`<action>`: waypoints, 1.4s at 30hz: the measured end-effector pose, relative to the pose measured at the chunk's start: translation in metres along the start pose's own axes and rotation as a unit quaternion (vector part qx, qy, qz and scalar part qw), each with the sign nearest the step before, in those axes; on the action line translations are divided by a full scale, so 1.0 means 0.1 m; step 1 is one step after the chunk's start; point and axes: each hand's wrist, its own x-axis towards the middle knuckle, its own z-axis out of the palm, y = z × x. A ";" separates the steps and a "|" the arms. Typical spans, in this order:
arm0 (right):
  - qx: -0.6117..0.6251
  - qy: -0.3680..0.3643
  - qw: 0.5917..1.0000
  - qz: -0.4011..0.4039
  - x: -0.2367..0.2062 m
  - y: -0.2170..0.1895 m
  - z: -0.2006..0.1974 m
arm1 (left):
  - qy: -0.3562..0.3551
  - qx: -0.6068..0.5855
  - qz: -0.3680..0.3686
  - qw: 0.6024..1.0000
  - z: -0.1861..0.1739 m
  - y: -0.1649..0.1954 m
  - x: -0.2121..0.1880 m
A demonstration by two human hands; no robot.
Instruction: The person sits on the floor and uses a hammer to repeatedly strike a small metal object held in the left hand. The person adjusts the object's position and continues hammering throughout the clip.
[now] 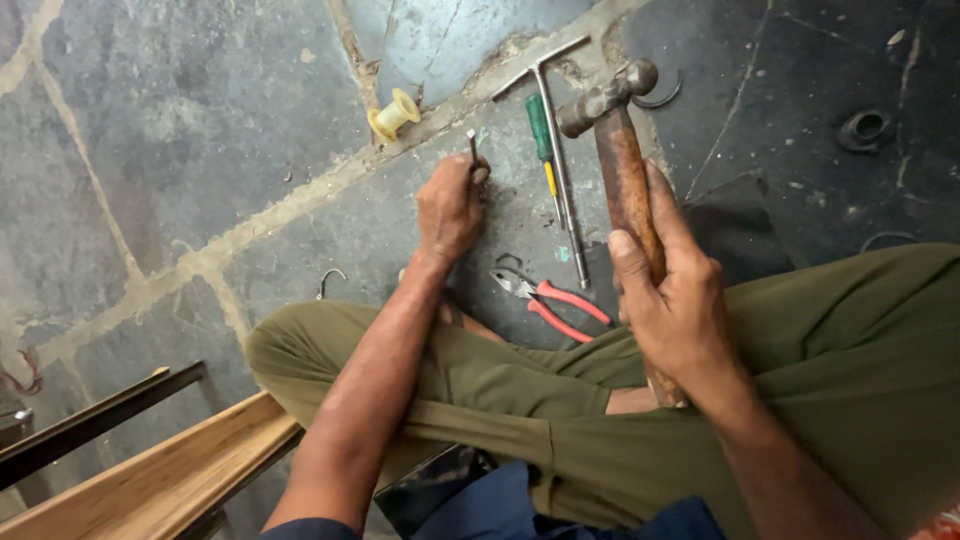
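My left hand (pixel 450 205) pinches a small dark metal pin (pixel 472 147) upright against the stone floor. My right hand (pixel 672 295) grips the wooden handle of a ball-peen hammer (pixel 620 165), whose steel head is raised above the floor to the right of the pin. I sit cross-legged in olive trousers (pixel 560 400), both arms reaching forward over my knees.
On the floor lie a green-handled screwdriver (pixel 541 135), a long T-shaped metal wrench (pixel 560 170), red-handled pliers (pixel 550 300), a yellow spool (pixel 394 113), a small wire hook (pixel 328 280) and a black round cap (pixel 866 128). Wooden strips (pixel 150 480) lean at the lower left.
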 end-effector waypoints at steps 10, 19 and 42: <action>-0.223 0.079 0.964 -0.120 -0.04 0.42 0.23 | -0.027 0.087 0.087 0.992 0.05 -0.23 -0.09; -0.311 0.044 0.934 -0.171 0.10 0.59 0.40 | -0.029 0.073 0.136 0.988 -0.03 -0.17 -0.02; 0.046 0.189 0.923 -0.331 -0.19 -0.26 0.15 | 0.014 0.056 0.127 0.990 -0.05 -0.01 0.04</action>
